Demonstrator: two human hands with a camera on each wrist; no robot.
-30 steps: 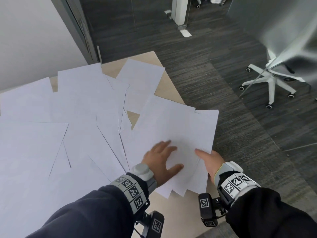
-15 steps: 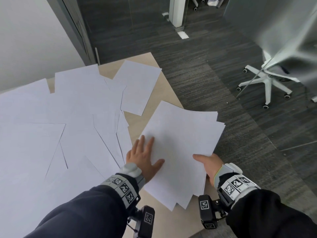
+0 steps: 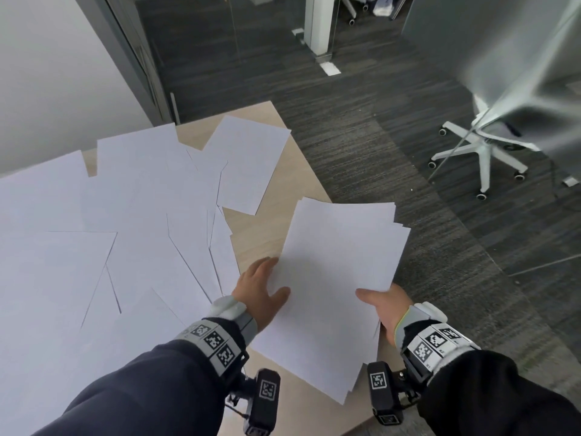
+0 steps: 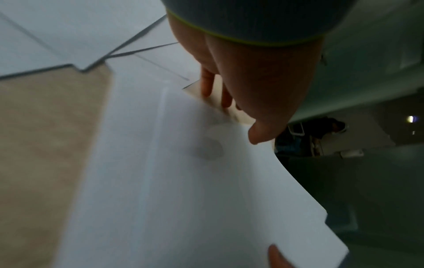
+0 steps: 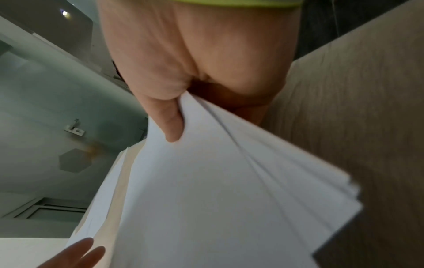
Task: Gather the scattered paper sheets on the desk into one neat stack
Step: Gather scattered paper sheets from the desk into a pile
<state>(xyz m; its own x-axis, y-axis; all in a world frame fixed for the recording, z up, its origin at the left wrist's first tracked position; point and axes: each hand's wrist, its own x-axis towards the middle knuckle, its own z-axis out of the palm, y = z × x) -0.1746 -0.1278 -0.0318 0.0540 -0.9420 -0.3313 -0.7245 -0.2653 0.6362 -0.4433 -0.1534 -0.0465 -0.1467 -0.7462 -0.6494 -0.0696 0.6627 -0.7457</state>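
- Paper bundle [image 3: 339,278]: a fanned handful of white sheets at the desk's right edge, its far corners hanging out past the desk [image 3: 261,243] over the floor and its edges stepped, not flush.
- Right hand [image 3: 385,308] pinches the bundle's near right corner, thumb on top and fingers curled beneath; the right wrist view shows several sheets splaying apart at the thumb.
- Left hand [image 3: 259,292] has its thumb on top of the bundle's left edge and its fingers slipped under; whether they curl round the edge cannot be told.
- Loose sheets [image 3: 125,234] cover the left and middle of the desk in overlapping layers, with one sheet [image 3: 251,165] lying farther back, near the far right corner.
- Risk, as a judgement: the grip is at one corner only, so lower sheets could slide out and drop to the carpet, or the corner could crease if the pinch tightens.
- Count: one bundle whose sheets cannot be counted exactly; about ten or more loose sheets, overlap preventing a firm figure; two hands; one office chair [image 3: 481,152] beyond.
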